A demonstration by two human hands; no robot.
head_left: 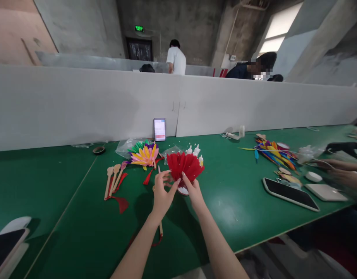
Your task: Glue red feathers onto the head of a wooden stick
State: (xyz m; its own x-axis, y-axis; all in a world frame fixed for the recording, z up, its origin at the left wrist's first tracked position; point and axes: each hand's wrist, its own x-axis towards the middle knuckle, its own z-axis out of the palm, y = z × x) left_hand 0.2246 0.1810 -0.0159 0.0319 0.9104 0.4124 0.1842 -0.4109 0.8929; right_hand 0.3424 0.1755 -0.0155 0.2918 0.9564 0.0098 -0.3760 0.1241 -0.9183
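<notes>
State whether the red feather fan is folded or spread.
Spread: the red feather fan flares from a narrow base into a wide arc.

A pale partition (79, 104) runs along the far edge of the green bench (65, 232), and a lit phone (160, 130) stands upright before it. A dark tape roll (98, 150) lies to the left, a small white device (241, 131) to the right. Nearer on the right, a black-screened phone (291, 194) lies beside a flat white case (326, 192). Beyond the partition, an exit sign (139, 28) glows above a dark door (139, 50)
</notes>
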